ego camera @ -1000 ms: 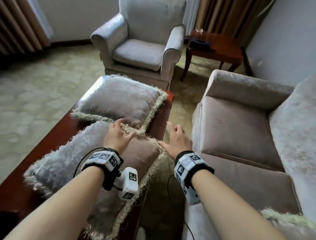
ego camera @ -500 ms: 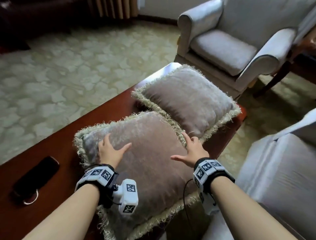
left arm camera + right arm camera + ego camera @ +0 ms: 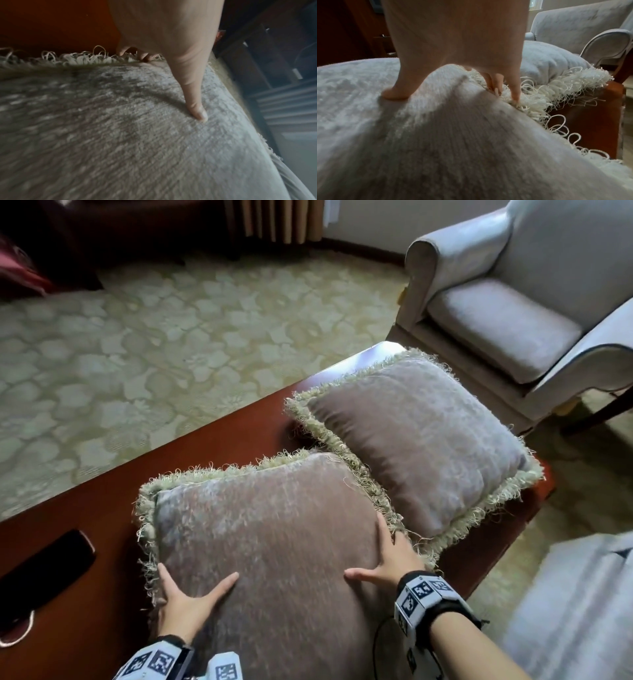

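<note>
The left hand (image 3: 185, 607) is gripping the cushion (image 3: 274, 542) by its left edge. The right hand (image 3: 390, 563) is gripping the right edge.

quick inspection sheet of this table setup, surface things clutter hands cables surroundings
surface: glossy dark red wooden table, both cushions lie on it
job's things: near cushion, fringed, its fringe meeting that of the far cushion
clutter: flat black object with a ring at the table's left end, kind unclear
hands: left hand grips the near cushion's left edge, thumb on top; right hand grips its right edge, fingers in the fringe
cables: thin black cable by the right wrist
surroundings: armchair, patterned carpet, sofa
</note>
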A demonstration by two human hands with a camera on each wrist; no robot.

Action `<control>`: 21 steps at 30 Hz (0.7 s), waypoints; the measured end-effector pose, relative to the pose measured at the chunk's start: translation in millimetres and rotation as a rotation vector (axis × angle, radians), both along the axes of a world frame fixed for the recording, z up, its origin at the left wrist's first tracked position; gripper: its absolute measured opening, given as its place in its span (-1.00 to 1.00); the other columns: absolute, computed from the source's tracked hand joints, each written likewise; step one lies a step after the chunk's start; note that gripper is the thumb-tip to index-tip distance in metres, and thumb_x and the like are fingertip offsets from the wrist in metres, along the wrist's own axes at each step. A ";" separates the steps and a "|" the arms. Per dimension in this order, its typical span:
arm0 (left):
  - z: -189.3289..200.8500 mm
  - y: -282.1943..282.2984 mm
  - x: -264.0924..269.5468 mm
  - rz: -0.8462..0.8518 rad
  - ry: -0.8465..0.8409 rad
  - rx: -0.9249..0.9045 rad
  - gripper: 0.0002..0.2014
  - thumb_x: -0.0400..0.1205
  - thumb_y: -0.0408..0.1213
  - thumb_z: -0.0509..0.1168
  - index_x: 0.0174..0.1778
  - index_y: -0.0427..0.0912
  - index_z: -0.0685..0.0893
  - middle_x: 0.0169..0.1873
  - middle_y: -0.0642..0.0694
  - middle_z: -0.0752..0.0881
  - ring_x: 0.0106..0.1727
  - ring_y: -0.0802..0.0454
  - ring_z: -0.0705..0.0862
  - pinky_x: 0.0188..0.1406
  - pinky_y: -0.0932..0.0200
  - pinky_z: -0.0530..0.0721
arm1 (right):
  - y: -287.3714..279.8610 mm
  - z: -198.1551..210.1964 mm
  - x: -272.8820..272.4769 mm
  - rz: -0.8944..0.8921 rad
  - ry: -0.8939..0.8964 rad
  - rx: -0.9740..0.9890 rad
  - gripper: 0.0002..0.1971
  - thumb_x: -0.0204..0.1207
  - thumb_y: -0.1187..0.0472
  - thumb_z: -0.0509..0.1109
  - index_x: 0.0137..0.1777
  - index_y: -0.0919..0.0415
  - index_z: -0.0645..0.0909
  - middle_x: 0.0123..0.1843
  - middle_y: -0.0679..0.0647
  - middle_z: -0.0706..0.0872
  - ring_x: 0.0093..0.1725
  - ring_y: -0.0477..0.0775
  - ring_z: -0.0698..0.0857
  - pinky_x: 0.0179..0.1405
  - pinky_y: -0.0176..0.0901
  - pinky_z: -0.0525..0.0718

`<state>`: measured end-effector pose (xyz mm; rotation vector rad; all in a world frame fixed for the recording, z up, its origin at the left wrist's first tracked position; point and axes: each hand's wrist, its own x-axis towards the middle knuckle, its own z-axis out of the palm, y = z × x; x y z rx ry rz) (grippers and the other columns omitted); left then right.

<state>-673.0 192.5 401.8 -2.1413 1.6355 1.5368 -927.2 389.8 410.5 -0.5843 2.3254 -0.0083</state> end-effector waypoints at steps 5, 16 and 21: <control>-7.2 -1.1 -3.2 -0.021 0.006 0.033 0.52 -0.13 0.28 0.61 0.54 0.31 -0.39 0.60 -0.28 0.21 0.54 -0.30 0.33 0.55 -0.16 0.25 | -2.3 -6.1 -7.3 -0.048 -0.111 -0.032 0.41 -0.04 -0.48 0.50 0.62 -0.14 -0.40 0.49 0.28 0.32 0.50 0.27 0.31 0.49 0.13 0.35; -28.0 -7.6 8.3 0.088 0.111 0.037 0.62 -0.34 0.27 0.57 0.59 0.18 -0.28 0.58 -0.18 0.28 0.52 -0.20 0.38 0.58 -0.10 0.24 | -12.0 -3.8 -18.5 0.069 0.022 0.142 0.28 0.02 -0.64 0.26 0.66 0.02 -0.09 0.65 0.11 0.18 0.58 0.23 0.20 0.53 0.19 0.16; -22.6 -14.4 8.4 0.126 0.148 -0.095 0.30 0.04 -0.08 0.70 0.59 0.10 -0.02 0.51 -0.24 0.38 0.47 -0.21 0.43 0.55 -0.12 0.28 | -19.9 -2.1 5.5 0.164 0.104 0.198 0.29 0.04 -0.69 0.07 0.67 0.07 -0.21 0.57 0.23 0.23 0.54 0.24 0.24 0.48 0.14 0.26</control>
